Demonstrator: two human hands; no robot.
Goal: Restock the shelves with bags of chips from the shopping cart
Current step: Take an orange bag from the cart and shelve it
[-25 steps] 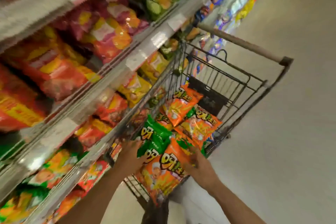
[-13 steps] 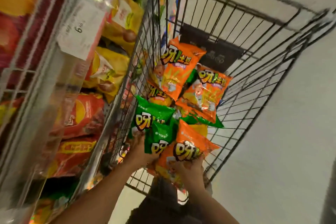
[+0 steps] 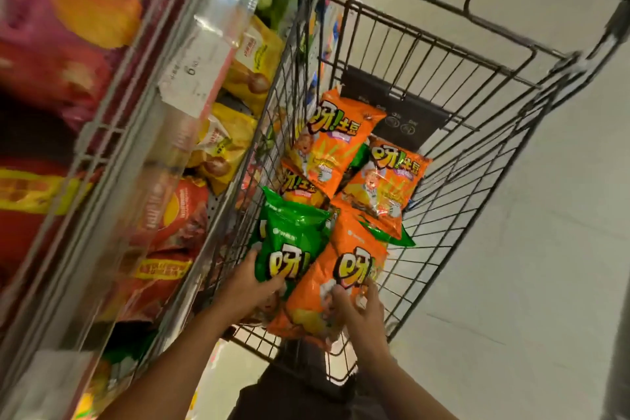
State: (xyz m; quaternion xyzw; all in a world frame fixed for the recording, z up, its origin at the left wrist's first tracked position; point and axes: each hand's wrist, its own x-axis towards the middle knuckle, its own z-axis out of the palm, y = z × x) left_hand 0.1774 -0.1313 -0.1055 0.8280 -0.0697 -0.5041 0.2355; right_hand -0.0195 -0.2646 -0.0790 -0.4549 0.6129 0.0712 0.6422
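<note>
Pale shop floor (image 3: 545, 249) runs along the right; stocked shelves (image 3: 143, 153) of red and yellow chip bags fill the left. Between them stands a wire shopping cart (image 3: 477, 133) holding orange and green chip bags. The left hand (image 3: 249, 286) grips a green bag (image 3: 293, 242), its long axis pointing away up the cart. The right hand (image 3: 358, 310) curls its fingers round an orange bag (image 3: 341, 280), lying likewise, slightly tilted right.
</note>
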